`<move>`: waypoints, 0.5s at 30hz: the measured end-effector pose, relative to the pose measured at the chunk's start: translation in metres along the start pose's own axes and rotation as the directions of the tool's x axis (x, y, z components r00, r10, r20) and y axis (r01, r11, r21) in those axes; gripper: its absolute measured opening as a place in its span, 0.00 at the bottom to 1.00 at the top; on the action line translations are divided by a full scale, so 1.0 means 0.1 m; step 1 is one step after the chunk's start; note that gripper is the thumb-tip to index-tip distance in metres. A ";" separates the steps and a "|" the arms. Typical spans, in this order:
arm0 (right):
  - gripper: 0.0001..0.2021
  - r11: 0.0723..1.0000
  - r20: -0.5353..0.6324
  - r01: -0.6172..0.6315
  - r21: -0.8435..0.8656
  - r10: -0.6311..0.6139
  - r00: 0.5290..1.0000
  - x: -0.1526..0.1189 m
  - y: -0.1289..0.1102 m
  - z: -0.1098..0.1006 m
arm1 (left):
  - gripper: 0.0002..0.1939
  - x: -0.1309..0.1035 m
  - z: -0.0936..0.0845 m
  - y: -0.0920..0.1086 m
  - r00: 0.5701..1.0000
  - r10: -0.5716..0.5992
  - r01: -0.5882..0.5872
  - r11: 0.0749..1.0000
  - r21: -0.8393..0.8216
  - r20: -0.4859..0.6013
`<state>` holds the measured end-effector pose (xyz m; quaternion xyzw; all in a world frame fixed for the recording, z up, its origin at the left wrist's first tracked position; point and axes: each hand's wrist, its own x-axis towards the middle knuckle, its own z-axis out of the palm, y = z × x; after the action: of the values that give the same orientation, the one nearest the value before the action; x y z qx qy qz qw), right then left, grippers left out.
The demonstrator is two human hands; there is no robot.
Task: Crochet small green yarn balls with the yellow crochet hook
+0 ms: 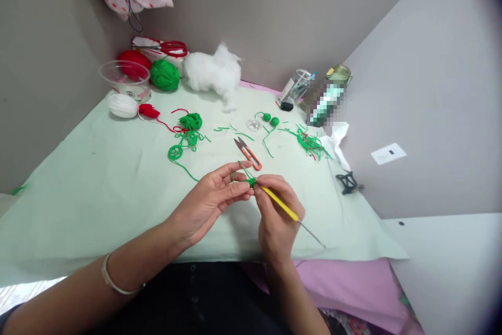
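Between my fingertips is a small green crochet piece [251, 182]. My left hand [219, 188] pinches its left side, with green yarn running over the raised index finger. My right hand [279, 207] grips a crochet hook [280, 203] with a yellow handle, its thin metal rear end pointing down to the right. The hook's front tip is hidden at the green piece. Just beyond my fingers lie orange thread snips [251, 154], blades pointing away to the left. A green yarn strand [184, 170] runs from a loose coil [175, 152] toward my left hand.
Behind stand a clear plastic tub [129, 89], a green yarn ball [164, 74], red yarn [134, 65] and white stuffing [214, 71]. Two small green balls [270, 119] and yarn scraps [309, 144] lie right of centre. A bottle [327, 102] and a cup [297, 88] stand back right.
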<state>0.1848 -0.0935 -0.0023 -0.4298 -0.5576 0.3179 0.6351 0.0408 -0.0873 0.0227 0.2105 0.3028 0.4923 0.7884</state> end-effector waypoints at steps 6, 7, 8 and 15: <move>0.05 0.937 0.120 -0.258 0.237 0.236 0.964 0.03 0.04 -0.06 | 0.20 0.02 -0.02 -0.02 0.998 0.043 -0.044 0.998 0.051 0.035; 0.06 0.941 0.125 -0.242 0.237 0.217 0.968 0.02 0.04 -0.06 | 0.20 0.02 -0.03 -0.02 0.998 0.046 -0.048 0.997 0.052 0.036; 0.06 0.949 0.124 -0.216 0.231 0.192 0.974 0.02 0.04 -0.06 | 0.20 0.02 -0.03 -0.02 0.998 0.049 -0.051 0.997 0.053 0.036; 0.08 0.952 0.100 -0.149 0.268 0.127 0.987 0.00 0.05 -0.04 | 0.23 -0.02 -0.05 0.01 0.998 0.024 -0.030 0.996 0.088 0.063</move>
<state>0.1887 -0.0922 -0.0064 -0.3620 -0.5021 0.4530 0.6416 0.0366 -0.0883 0.0204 0.2646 0.2971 0.4821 0.7805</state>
